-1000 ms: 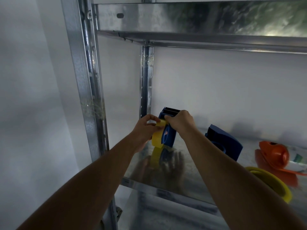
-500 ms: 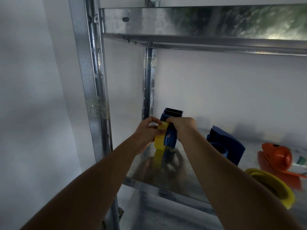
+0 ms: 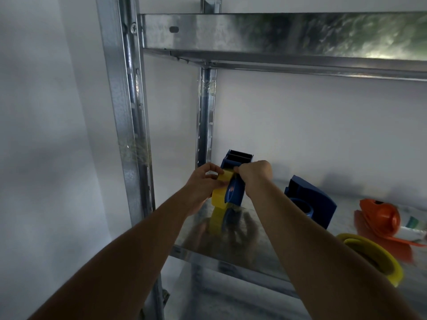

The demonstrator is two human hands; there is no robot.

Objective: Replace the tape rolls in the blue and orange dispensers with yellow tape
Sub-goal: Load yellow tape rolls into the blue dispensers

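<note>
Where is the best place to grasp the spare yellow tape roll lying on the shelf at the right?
Probably pinch the yellow tape roll through its open centre, one finger inside and thumb on the outer band, coming from above. It lies tilted, hole up, near the shelf's front edge.

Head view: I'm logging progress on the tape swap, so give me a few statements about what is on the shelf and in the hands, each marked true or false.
1. Both hands are on the blue dispenser at the left of the shelf. True: left hand, right hand.
2. A yellow tape roll sits against that dispenser. True.
3. The orange dispenser is in the right hand. False: it lies on the shelf, far right, untouched.
4. Only one yellow roll is in view. False: a second yellow roll lies at the shelf's front right.
5. A second blue dispenser piece rests on the shelf. True.
</note>
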